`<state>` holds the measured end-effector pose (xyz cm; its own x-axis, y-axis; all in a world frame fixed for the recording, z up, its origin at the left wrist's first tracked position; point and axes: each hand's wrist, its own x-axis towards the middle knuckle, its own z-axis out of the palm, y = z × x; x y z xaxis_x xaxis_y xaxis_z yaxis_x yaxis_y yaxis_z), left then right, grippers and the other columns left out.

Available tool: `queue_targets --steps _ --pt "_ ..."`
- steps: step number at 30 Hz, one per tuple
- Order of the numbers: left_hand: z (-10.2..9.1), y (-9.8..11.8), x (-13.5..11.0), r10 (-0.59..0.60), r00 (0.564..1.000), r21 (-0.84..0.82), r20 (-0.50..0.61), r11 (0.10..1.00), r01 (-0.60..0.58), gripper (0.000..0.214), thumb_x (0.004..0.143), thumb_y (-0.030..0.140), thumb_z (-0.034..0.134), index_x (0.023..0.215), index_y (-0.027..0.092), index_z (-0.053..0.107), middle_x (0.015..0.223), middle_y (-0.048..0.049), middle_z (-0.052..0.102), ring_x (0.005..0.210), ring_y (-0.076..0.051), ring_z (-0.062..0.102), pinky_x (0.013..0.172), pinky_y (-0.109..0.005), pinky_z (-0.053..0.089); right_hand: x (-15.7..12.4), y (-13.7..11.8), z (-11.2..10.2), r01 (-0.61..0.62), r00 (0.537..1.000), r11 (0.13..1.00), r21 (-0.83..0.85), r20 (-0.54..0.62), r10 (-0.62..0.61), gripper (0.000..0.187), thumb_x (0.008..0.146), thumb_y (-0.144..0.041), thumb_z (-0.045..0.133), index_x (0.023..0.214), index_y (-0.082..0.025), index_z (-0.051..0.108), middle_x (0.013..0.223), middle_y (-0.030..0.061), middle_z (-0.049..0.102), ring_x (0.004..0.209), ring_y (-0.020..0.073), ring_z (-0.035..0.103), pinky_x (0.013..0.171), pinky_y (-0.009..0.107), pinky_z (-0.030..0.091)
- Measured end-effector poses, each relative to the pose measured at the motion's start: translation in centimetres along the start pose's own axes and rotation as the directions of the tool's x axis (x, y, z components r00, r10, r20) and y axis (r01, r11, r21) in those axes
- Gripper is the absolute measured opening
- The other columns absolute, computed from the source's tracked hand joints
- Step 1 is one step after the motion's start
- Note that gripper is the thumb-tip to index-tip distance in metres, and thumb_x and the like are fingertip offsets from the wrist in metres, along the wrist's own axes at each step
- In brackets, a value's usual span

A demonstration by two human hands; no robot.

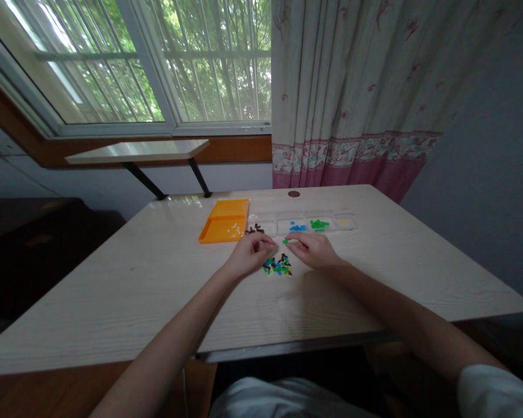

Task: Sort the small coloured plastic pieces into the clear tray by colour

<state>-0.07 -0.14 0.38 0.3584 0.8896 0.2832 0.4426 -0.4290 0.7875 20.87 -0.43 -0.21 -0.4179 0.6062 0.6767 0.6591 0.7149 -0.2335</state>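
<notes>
Head view: a loose pile of small brown, blue, green and yellow pieces point(278, 267) is spread on a pale wood-grained tabletop point(157, 284), and is taken here as the centre of the dial, with 12 o'clock toward the far edge. At 2 o'clock, close beside the pile, the right hand point(314, 251) is placed, and a small bright-green piece point(285, 241) is pinched at the tips of its thumb and forefinger. At 10 o'clock, the left hand point(248, 255) is held just beside the pile, its thumb and forefinger drawn close to each other; whether they meet, or whether a piece is held there, cannot be told.

Beyond the hands, a clear, shallow compartmented tray point(268, 226) is set. At its 9 o'clock end dark-brown pieces point(253, 229) are seen, partly hidden by the left hand. Blue pieces point(298, 227) are gathered at 1 o'clock from the pile, a heap of green pieces point(319, 224) is contained in the compartment next to them, and a few yellow pieces point(343, 221) are kept in the end compartment at 2 o'clock. At 10 o'clock an orange rectangular case point(229, 208) is laid open, with white pieces point(234, 231) scattered in its nearer half.
</notes>
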Motion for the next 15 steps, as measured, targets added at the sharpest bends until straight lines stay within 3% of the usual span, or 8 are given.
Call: queue_targets --steps 3,6,15 --pt "-1.1 0.4 -0.2 0.081 0.987 0.189 0.137 0.976 -0.106 0.018 0.076 0.028 0.053 0.078 0.014 0.065 0.065 -0.0006 0.058 0.053 -0.007 0.044 0.050 -0.018 0.034 0.2 0.4 -0.9 -0.031 0.997 0.999 -0.013 -0.070 0.030 0.024 0.084 -0.035 0.048 0.092 -0.018 0.064 0.049 -0.0037 0.051 0.046 0.0080 0.047 0.054 0.018 0.036" --pt "-1.8 0.7 -0.3 0.102 0.953 0.268 0.285 0.946 -0.181 0.016 0.075 0.024 0.054 0.079 0.015 0.066 0.071 -0.0028 0.061 0.061 -0.010 0.051 0.057 -0.019 0.038 0.3 0.6 -1.6 -0.052 0.992 0.998 -0.022 -0.112 0.049 0.024 0.084 -0.033 0.048 0.093 -0.017 0.063 0.049 -0.0041 0.050 0.045 0.0079 0.046 0.053 0.018 0.036" --pt "-1.7 0.2 -0.4 0.100 0.937 0.338 0.335 0.916 -0.218 0.018 0.073 0.022 0.053 0.085 0.017 0.067 0.072 -0.0029 0.062 0.065 -0.012 0.053 0.061 -0.021 0.040 0.4 0.7 -2.1 -0.055 0.993 0.997 -0.052 -0.109 0.050 0.021 0.083 -0.032 0.048 0.091 -0.018 0.062 0.049 -0.0044 0.050 0.045 0.0078 0.045 0.054 0.019 0.037"
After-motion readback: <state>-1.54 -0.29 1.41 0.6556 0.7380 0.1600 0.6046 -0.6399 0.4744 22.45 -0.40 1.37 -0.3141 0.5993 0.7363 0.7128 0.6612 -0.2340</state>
